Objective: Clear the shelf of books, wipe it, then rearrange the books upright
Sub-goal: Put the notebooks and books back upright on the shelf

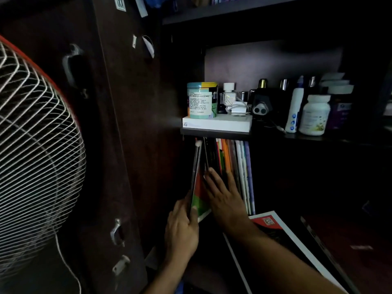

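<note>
While right fingers press upright books flat, left fingers grip a leaning book.

A wire-guarded fan with a red rim fills the left side, its white cord hanging down. Beside it stands a dark cupboard door with metal handles. On the upper ledge, a colourful tin rests on a flat white box. To the right sit a small white-capped bottle, a white spray bottle and a white pill jar.
</note>
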A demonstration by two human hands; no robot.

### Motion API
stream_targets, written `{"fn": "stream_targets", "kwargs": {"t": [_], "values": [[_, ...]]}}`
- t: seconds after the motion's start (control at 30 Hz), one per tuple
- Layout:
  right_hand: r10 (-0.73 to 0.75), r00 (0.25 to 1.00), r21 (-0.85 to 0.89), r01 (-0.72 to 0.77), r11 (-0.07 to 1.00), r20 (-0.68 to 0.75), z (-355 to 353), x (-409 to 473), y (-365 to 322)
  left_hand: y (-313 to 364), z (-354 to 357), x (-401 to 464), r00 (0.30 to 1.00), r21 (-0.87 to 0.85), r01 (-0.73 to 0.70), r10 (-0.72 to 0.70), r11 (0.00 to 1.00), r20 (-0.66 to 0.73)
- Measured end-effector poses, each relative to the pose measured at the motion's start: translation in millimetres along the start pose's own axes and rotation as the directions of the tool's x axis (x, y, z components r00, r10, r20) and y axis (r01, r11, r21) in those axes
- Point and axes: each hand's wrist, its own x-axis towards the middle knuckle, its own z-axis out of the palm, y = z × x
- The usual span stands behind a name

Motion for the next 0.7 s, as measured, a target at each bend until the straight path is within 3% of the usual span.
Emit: {"fn": "stream_targets", "kwargs": {"t": [0.17, 0.27, 0.43, 0.57, 0.7], "values": [[0.149, 0.978, 0.285, -0.103, 0.953, -0.144, 29.1, -15.6, -14.3, -8.0, -1.9, 1.7, 0.992, -0.113, 0.033, -0.046, 0.993, -0.114], [0.202, 0.968, 0.334, -0.143, 0.932, -0.147, 30.2, -16.1, -17.0, -18.6, 6.1, 6.4, 1.000, -0.224, 0.013, -0.011, 0.975, 0.008], [0.178, 0.979, 0.304, -0.141, 0.942, -0.100, 37.3, -15.2, -18.5, -11.1, 23.3, 25.3, 0.957, -0.177, -0.019, 0.069, 0.984, 0.282], [0.169, 0.970, 0.322, -0.107, 0.941, -0.173, 44.0, -13.6, -19.8, -1.3, 37.9, 52.6, 0.971, -0.215, 0.028, 0.025, 0.976, 0.237], [0.167, 0.949, 0.423, -0.040, 0.905, -0.268, 29.1, -12.4, -15.9, 0.9, 59.1, 81.5, 0.965, -0.365, 0.177, -0.090, 0.914, 0.245]]}}
